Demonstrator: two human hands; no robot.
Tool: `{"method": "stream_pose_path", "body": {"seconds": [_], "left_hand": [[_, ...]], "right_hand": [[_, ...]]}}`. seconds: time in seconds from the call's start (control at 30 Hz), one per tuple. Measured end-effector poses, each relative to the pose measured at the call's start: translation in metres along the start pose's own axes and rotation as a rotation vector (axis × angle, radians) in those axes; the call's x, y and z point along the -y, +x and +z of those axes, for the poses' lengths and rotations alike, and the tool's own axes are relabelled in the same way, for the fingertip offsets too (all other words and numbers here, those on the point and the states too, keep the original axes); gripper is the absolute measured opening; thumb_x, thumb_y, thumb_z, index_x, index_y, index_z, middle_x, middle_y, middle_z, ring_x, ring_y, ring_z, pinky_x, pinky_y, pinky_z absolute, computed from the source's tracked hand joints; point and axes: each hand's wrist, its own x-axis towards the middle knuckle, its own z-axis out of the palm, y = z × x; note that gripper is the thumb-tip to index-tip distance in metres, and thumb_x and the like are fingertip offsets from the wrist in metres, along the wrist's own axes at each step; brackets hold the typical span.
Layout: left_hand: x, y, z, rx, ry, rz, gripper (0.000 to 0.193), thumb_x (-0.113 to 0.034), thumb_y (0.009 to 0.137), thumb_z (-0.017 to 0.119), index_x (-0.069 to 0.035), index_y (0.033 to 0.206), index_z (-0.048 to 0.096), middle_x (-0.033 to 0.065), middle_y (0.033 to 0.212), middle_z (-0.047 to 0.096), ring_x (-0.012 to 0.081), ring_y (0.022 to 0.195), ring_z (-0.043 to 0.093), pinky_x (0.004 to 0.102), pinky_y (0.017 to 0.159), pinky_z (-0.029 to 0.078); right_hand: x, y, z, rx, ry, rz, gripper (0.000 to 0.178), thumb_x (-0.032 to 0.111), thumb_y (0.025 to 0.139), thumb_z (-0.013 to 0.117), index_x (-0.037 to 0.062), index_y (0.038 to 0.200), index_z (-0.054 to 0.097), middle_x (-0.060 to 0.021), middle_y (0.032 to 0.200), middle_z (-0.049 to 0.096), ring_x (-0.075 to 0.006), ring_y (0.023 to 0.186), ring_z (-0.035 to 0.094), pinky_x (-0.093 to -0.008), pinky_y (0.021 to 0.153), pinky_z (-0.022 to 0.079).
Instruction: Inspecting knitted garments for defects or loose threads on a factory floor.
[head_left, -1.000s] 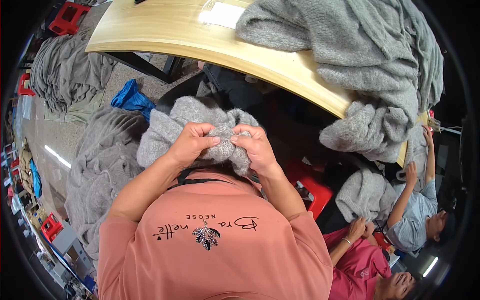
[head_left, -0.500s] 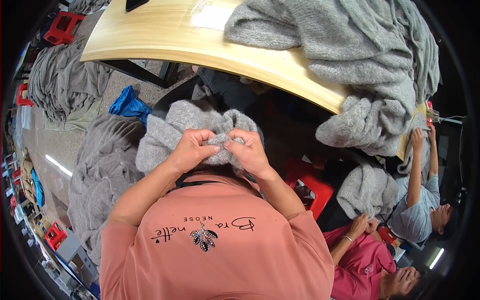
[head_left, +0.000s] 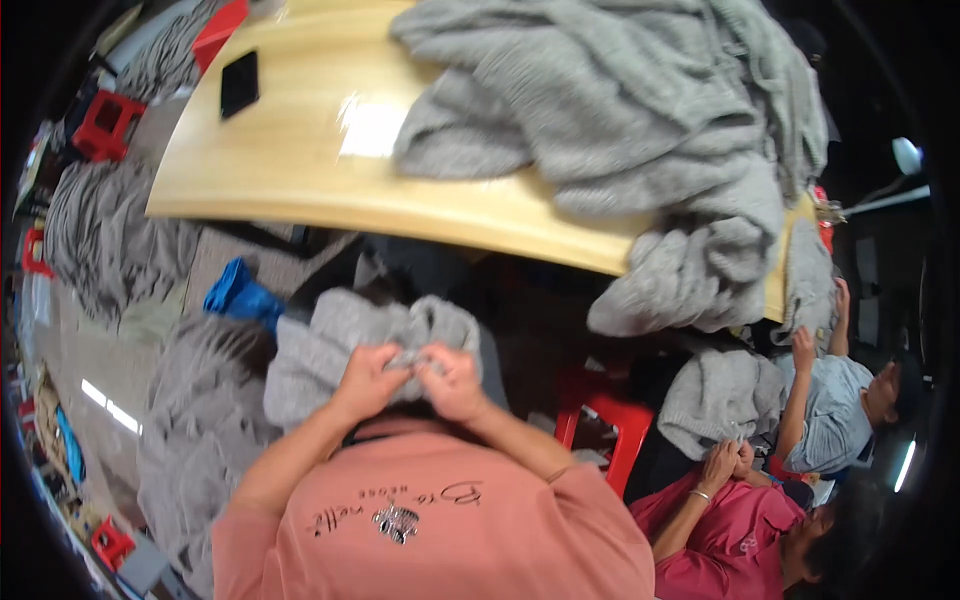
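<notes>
- Both hands and the knit between them sit lower in the view than half a second ago; the whole scene has shifted downward, and the black smartphone (head_left: 239, 84), cut off by the top edge then, now shows whole.
- Nearest is the person's salmon T-shirt (head_left: 430, 470), with dark lettering and a sparkling leaf-shaped ornament.
- Just beyond its hem, the left hand (head_left: 368, 383) pinches a bit of the gray knit garment (head_left: 312, 350) between thumb and fingers.
- Close beside it, the right hand (head_left: 450, 383) pinches the same garment; motion blur hides the exact fingertip contact.
- That garment lies bunched over the lap, below the table's near edge.
- To the left spreads a heap of gray knitwear (head_left: 205, 430), with a blue cloth (head_left: 243, 295) at its far end.
- To the right stand a red plastic stool (head_left: 615, 415) and a co-worker in a magenta shirt (head_left: 725, 530), both hands at a gray knit piece (head_left: 720, 400).
- Ahead, the light wood table (head_left: 260, 165) bears the phone and a large gray knitwear pile (head_left: 620, 120) drooping over its edge.
- Farther right, another co-worker in a gray-blue shirt (head_left: 835, 410) reaches toward gray knit fabric (head_left: 808, 280).
</notes>
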Motion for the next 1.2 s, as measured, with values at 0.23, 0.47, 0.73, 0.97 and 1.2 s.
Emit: {"method": "stream_pose_path", "body": {"seconds": [0.23, 0.47, 0.73, 0.97, 1.2], "left_hand": [[0.006, -0.002, 0.008, -0.138, -0.212, -0.068, 0.004, -0.001, 0.067, 0.055, 0.001, 0.069, 0.059, -0.0003, 0.056, 0.052, 0.0041, 0.055, 0.043, 0.0220, 0.047, 0.036], [0.002, 0.019, 0.022, -0.379, -0.033, 0.119, 0.007, 0.003, 0.067, 0.049, 0.001, 0.068, 0.056, -0.0035, 0.060, 0.051, 0.0029, 0.059, 0.043, 0.0205, 0.050, 0.037], [-0.013, 0.022, 0.003, -0.239, 0.089, 0.068, 0.011, -0.003, 0.072, 0.051, 0.000, 0.078, 0.059, 0.0006, 0.069, 0.058, 0.0055, 0.065, 0.049, 0.0227, 0.056, 0.042], [-0.014, 0.037, -0.012, -0.259, -0.677, -0.214, 0.016, 0.002, 0.072, 0.049, 0.004, 0.084, 0.058, 0.0088, 0.078, 0.061, 0.0140, 0.068, 0.058, 0.0262, 0.062, 0.047], [-0.037, 0.034, -0.016, -0.354, -0.868, -0.177, 0.011, 0.004, 0.071, 0.053, 0.004, 0.081, 0.057, 0.0090, 0.076, 0.061, 0.0147, 0.065, 0.059, 0.0263, 0.061, 0.048]], "right_hand": [[-0.013, 0.001, 0.009, -0.113, -0.205, -0.271, 0.006, 0.003, 0.073, 0.054, 0.0016, 0.078, 0.055, -0.0152, 0.067, 0.054, -0.0310, 0.058, 0.055, -0.0345, 0.050, 0.042], [0.000, 0.016, 0.002, -0.249, -0.364, -0.425, 0.008, 0.002, 0.069, 0.054, 0.0016, 0.077, 0.053, -0.0147, 0.066, 0.053, -0.0325, 0.059, 0.054, -0.0365, 0.049, 0.042], [0.007, 0.018, -0.011, -0.203, -0.145, -0.159, 0.028, 0.006, 0.067, 0.063, 0.0029, 0.093, 0.053, -0.0091, 0.086, 0.055, -0.0180, 0.075, 0.055, -0.0276, 0.067, 0.045], [-0.034, 0.001, -0.039, -0.093, -0.054, 0.045, 0.024, -0.004, 0.070, 0.054, 0.0034, 0.092, 0.057, -0.0088, 0.077, 0.059, -0.0167, 0.067, 0.056, -0.0265, 0.062, 0.046], [0.047, -0.011, -0.020, 0.712, -0.557, -0.248, 0.020, 0.004, 0.070, 0.049, 0.0039, 0.090, 0.053, -0.0137, 0.077, 0.055, -0.0328, 0.071, 0.056, -0.0387, 0.057, 0.046]]}}
